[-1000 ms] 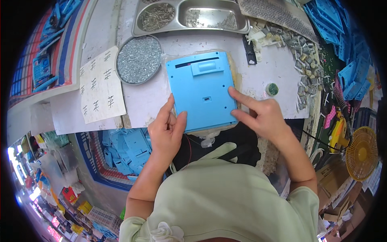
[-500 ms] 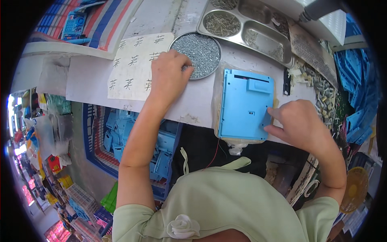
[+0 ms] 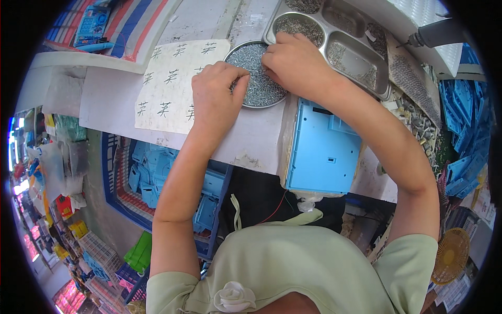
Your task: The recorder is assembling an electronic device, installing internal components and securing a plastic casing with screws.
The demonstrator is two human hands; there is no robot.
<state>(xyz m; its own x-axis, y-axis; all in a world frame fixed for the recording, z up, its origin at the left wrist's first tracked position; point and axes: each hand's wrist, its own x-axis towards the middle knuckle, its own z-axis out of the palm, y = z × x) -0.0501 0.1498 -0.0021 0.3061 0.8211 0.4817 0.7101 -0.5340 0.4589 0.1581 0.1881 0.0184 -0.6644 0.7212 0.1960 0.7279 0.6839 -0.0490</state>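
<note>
A round metal dish (image 3: 261, 97) full of small silvery screws sits on the bench in front of me. My left hand (image 3: 217, 91) rests at its left rim, thumb and fingers drawn together over the screws; whatever they pinch is too small to make out. From the right, my right hand (image 3: 298, 64) reaches over the dish's edge, its fingertips bent down and closed at the screws, their contents hidden. Below my right forearm lies a flat light-blue plastic housing (image 3: 324, 157) with small holes and a slot, on a wrapped pad, partly covered by the arm.
A steel compartment tray (image 3: 384, 91) with more small parts stands behind the dish. To its right is a dark power screwdriver (image 3: 436, 35). A paper sheet (image 3: 170, 94) with handwriting lies left. Blue housings fill a crate (image 3: 112, 201) below the bench and a pile (image 3: 463, 120) far right.
My right hand has left the blue housing's right edge and swung up and left to the dish of screws. My left hand stays at the dish's left side, fingers still drawn together.
</note>
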